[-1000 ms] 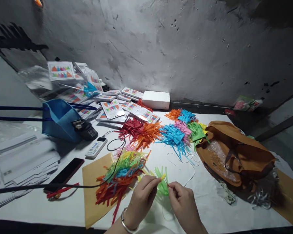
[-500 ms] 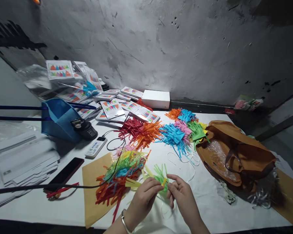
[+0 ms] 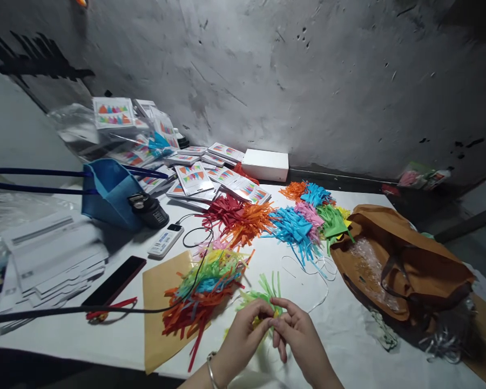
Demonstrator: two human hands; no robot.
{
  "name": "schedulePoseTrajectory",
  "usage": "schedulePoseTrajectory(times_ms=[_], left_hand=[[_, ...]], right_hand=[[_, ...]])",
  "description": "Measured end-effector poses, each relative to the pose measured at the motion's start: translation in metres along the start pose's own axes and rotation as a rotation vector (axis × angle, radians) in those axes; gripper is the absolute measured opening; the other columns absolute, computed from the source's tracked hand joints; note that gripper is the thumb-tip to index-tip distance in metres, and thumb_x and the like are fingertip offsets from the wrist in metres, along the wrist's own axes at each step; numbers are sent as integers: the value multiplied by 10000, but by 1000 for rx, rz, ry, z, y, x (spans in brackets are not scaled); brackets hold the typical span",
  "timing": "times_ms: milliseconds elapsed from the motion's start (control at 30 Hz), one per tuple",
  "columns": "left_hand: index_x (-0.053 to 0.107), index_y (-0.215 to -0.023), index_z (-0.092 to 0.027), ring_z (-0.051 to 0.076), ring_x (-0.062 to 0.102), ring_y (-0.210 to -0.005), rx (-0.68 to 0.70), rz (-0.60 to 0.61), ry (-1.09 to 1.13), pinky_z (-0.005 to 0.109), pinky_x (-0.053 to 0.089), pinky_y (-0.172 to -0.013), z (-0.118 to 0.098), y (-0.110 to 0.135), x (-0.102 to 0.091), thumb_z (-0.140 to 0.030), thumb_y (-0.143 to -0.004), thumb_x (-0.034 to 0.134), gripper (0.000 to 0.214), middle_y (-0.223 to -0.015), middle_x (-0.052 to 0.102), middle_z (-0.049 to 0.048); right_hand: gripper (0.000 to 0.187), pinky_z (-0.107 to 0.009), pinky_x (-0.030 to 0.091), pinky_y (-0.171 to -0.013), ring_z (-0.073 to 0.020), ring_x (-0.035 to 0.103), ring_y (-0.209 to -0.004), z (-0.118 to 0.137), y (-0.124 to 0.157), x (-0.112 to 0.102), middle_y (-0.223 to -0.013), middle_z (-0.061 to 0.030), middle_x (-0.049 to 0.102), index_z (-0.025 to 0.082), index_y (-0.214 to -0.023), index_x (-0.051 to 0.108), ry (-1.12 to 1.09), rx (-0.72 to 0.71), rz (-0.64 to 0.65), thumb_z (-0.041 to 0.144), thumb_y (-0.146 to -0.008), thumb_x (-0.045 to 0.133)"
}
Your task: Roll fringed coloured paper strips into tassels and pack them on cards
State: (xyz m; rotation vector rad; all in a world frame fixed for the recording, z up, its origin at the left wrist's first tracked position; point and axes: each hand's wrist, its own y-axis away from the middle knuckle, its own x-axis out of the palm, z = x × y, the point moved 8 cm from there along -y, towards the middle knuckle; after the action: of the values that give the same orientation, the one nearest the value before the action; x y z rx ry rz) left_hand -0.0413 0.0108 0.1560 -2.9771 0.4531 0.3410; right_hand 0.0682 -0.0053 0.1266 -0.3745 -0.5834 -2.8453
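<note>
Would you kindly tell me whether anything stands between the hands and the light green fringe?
Nothing visible does: the left hand and right hand meet at the near end of the light green fringe, by a yellow bit. The multicoloured fringe pile lies off to the left.

– Any words you can make out over there?
– None I'd swear to. The white device (image 3: 166, 241) carries blue lettering, too blurred to spell out.
– And the black bottle (image 3: 149, 212)?
– Pale characters on its side (tiny and soft-edged, alas), but illegible.
– The picture packets (image 3: 194, 179), then?
– Their print is too small to read. Same with the grey lines on the white sheets (image 3: 44, 243).
</note>
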Motion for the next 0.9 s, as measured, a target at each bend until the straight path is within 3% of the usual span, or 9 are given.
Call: schedulePoseTrajectory(times_ms=[233,300,400,500,600,667,733,800,900], left_hand=[[612,-841,-197,185,560,-787,139,65,-196,280,439,-707,-10,2,1,-199,-914,462,167,-815,613,64],[614,-874,-195,193,561,-813,161,86,-251,287,443,-719,-8,3,5,-184,-915,441,178,-850,620,82],[614,-878,-194,196,573,-816,131,80,-268,292,452,-721,11,7,14,-195,-912,444,173,-854,635,87],[652,-836,-214,198,600,-757,116,174,-241,293,468,-685,44,18,39,-222,-874,513,144,-793,660,62],[701,-757,-249,218,628,-707,154,359,-224,297,482,-621,71,26,65,-259,-786,629,78,-774,683,48],[711,-777,-245,231,638,-770,128,279,-294,306,493,-662,85,11,55,-234,-782,618,93,-847,692,56],[696,-813,-211,217,626,-830,36,79,-419,310,486,-735,96,-19,23,-169,-825,535,167,-871,680,61],[674,-826,-174,197,608,-836,-77,-50,-535,309,472,-768,108,-55,-11,-134,-869,468,214,-854,664,69],[655,-842,-140,219,600,-874,-151,-139,-613,362,472,-790,124,-103,-48,-187,-910,472,201,-911,644,104]], right_hand=[[444,-186,286,-377,-72,437,-352,-11,-2,-8,-563,34,578,121,-979,586,50,1,-21,534,-817,604],[397,-201,329,-415,-89,475,-413,-10,-4,-14,-580,27,564,141,-863,608,188,-63,-98,536,-833,576],[354,-238,442,-606,-153,578,-670,2,-6,-27,-703,-15,595,169,-715,613,376,-259,-280,510,-809,616],[338,-275,470,-733,-175,589,-768,1,-11,-57,-747,-18,610,191,-750,589,198,-310,-448,524,-794,624],[324,-224,430,-527,-110,493,-537,-5,-18,-99,-605,59,501,219,-817,520,-127,-311,-584,522,-789,633],[337,-179,304,-409,-73,356,-431,-7,-22,-121,-547,100,396,225,-830,498,-206,-323,-634,514,-769,660],[387,-168,225,-382,-58,282,-406,-14,-29,-129,-524,112,352,216,-847,512,-178,-270,-644,548,-738,677],[466,-166,212,-392,-57,282,-416,-28,-38,-120,-521,107,366,200,-875,534,-124,-174,-589,602,-696,688],[538,-170,199,-415,-59,272,-432,-50,-51,-83,-504,106,343,185,-868,552,-68,-69,-428,659,-651,686]])
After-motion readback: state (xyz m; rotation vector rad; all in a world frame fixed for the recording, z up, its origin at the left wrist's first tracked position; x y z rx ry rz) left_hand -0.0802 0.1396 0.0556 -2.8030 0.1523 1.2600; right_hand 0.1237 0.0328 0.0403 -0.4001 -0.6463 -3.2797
